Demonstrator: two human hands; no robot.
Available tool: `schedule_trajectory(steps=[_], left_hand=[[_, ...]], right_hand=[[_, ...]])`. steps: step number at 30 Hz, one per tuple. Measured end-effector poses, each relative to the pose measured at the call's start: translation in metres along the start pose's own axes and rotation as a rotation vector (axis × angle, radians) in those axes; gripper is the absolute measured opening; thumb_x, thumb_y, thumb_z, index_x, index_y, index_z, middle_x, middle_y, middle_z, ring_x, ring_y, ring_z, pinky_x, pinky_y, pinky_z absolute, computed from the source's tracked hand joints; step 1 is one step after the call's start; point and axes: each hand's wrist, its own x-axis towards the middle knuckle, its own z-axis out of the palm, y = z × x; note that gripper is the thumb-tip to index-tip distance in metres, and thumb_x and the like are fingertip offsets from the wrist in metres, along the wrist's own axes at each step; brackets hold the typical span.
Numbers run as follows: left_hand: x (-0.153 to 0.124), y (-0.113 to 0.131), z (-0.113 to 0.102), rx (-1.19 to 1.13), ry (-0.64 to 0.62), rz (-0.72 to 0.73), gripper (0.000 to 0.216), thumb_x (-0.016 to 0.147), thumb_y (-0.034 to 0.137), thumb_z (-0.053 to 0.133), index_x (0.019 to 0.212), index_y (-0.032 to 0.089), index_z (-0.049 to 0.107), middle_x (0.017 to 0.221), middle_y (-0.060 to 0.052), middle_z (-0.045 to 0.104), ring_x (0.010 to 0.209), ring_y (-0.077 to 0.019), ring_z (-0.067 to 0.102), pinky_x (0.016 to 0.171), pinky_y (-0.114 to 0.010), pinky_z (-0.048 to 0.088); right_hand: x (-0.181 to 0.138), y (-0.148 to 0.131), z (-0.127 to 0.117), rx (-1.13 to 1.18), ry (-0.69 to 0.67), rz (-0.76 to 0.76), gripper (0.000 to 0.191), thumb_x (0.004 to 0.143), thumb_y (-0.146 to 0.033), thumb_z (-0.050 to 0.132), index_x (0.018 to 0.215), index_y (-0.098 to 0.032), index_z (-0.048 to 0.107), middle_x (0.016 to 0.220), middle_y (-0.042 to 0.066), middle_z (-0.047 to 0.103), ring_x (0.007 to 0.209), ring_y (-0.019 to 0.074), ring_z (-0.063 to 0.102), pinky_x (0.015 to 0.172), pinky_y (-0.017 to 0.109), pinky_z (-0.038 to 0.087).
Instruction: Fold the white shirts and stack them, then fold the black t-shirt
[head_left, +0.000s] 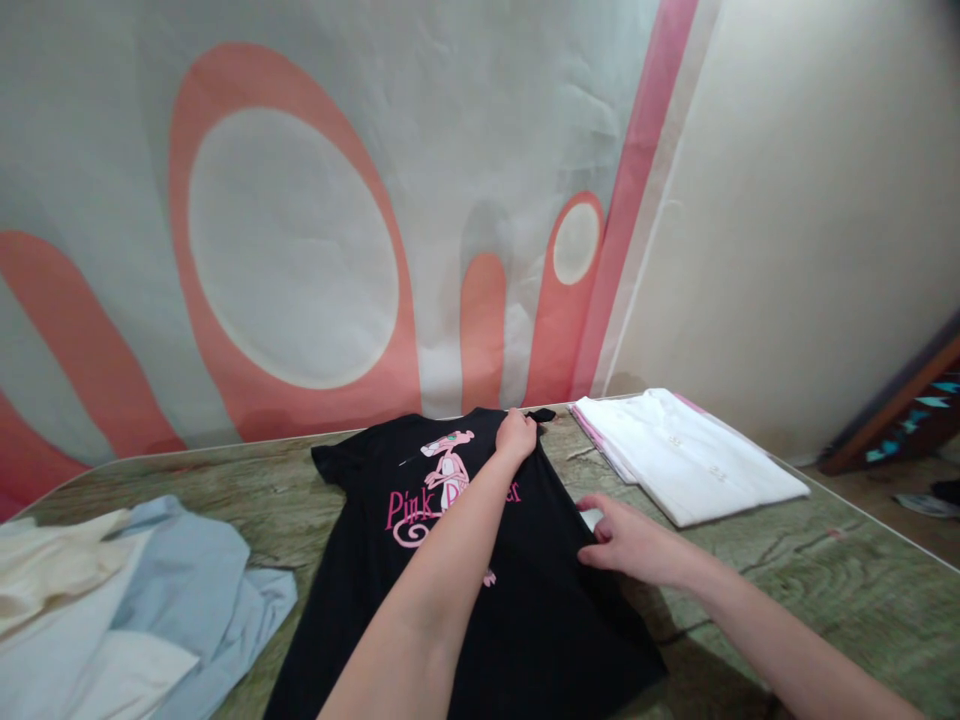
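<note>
A black T-shirt with a pink cartoon panther and pink lettering lies front side up on the wood-patterned table, its collar toward the wall. My left hand reaches across the print and is closed on the fabric near the shoulder on the right. Lower down, my right hand pinches the shirt's right side edge between thumb and fingers. A small whitish patch shows beside those fingers; I cannot tell what it is. My left forearm covers part of the lettering and the panther.
Folded white garments with some pink layers form a flat stack at the right. A loose heap of light blue and cream clothes lies at the left. Behind the table stands a wall covering with coral shapes.
</note>
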Motion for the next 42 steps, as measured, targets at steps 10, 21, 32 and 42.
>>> schedule_trajectory(steps=[10,21,32,42], left_hand=[[0.001,-0.001,0.0,-0.076,-0.04,-0.009,0.019,0.092,0.028,0.036,0.097,0.012,0.047,0.067,-0.006,0.065,0.061,-0.0154,0.065,0.064,-0.025,0.046],[-0.012,0.0,0.003,-0.187,-0.122,0.113,0.02,0.096,0.026,0.029,0.093,0.015,0.045,0.075,-0.003,0.063,0.058,-0.0093,0.064,0.053,-0.018,0.047],[-0.036,0.002,-0.013,-0.004,-0.23,0.382,0.024,0.073,0.009,0.057,0.096,0.013,0.058,0.099,-0.007,0.061,0.087,-0.0162,0.06,0.081,-0.026,0.047],[-0.116,-0.023,-0.077,0.251,-0.38,0.534,0.049,0.086,0.028,0.046,0.133,0.019,0.037,0.139,-0.007,0.037,0.128,-0.0179,0.033,0.105,-0.029,0.024]], right_hand=[[-0.017,-0.007,-0.01,0.091,-0.235,-0.04,0.013,0.063,-0.025,0.063,0.073,-0.016,0.063,0.059,-0.003,0.059,0.053,0.011,0.049,0.045,0.018,0.034],[-0.037,0.01,-0.01,0.28,-0.33,0.055,0.023,0.071,-0.025,0.059,0.09,-0.017,0.05,0.055,-0.007,0.052,0.036,0.0041,0.043,0.033,0.014,0.026],[-0.069,0.028,0.017,0.228,-0.111,0.159,0.023,0.076,-0.028,0.055,0.088,-0.021,0.036,0.051,-0.012,0.044,0.028,0.0027,0.038,0.026,0.013,0.019],[-0.081,0.015,0.013,0.324,-0.08,0.171,0.059,0.078,-0.042,0.051,0.127,-0.026,0.023,0.068,-0.005,0.052,0.039,0.0067,0.049,0.03,0.013,0.028]])
